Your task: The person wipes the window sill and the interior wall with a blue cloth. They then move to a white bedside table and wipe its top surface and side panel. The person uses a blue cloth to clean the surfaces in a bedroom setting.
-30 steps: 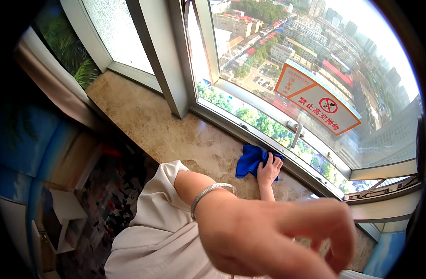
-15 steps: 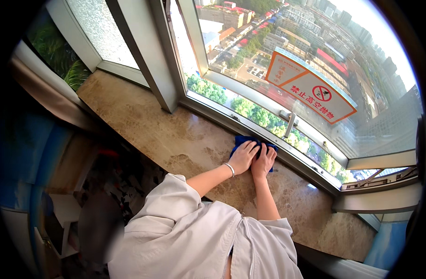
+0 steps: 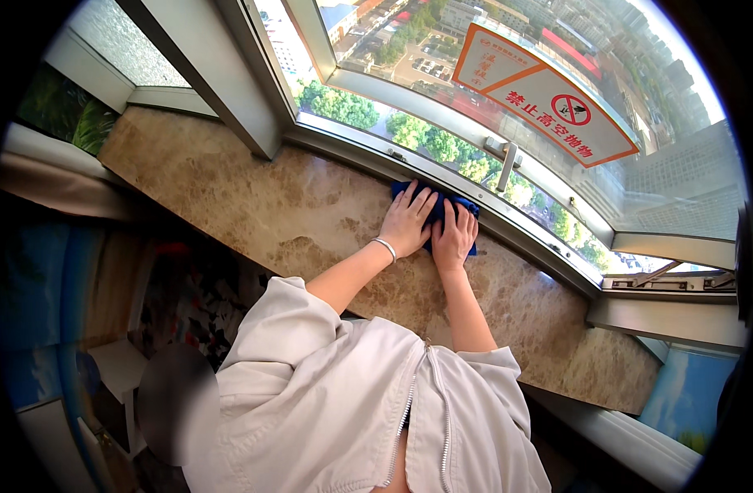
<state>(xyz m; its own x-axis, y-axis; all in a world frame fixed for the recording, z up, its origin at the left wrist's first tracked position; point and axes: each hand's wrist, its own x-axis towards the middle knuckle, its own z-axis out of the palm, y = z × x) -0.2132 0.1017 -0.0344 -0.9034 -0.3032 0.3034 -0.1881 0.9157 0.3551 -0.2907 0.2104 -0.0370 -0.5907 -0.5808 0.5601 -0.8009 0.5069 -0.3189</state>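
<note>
A bunched blue cloth (image 3: 435, 213) lies on the brown marbled windowsill (image 3: 253, 209), against the lower metal window frame. Both hands press it down side by side, gripping it under their fingers. My left hand (image 3: 406, 223), with a silver bracelet at the wrist, has its fingers reaching forward over the cloth's left part. On the right part rests my right hand (image 3: 453, 241), its fingers bent over the fabric. Some cloth shows between the hands and past the fingertips. Palms and fingers hide the rest.
The window handle (image 3: 508, 164) stands out just beyond the hands. A grey upright post (image 3: 216, 78) meets the sill at the left. An orange-bordered sign (image 3: 549, 99) sticks to the glass. At the right, a metal stay (image 3: 651, 279) spans the window opening.
My left fingers have stretched forward over the cloth, and the two hands have moved slightly apart. The whole view has shifted, putting the sill and hands higher in the picture.
</note>
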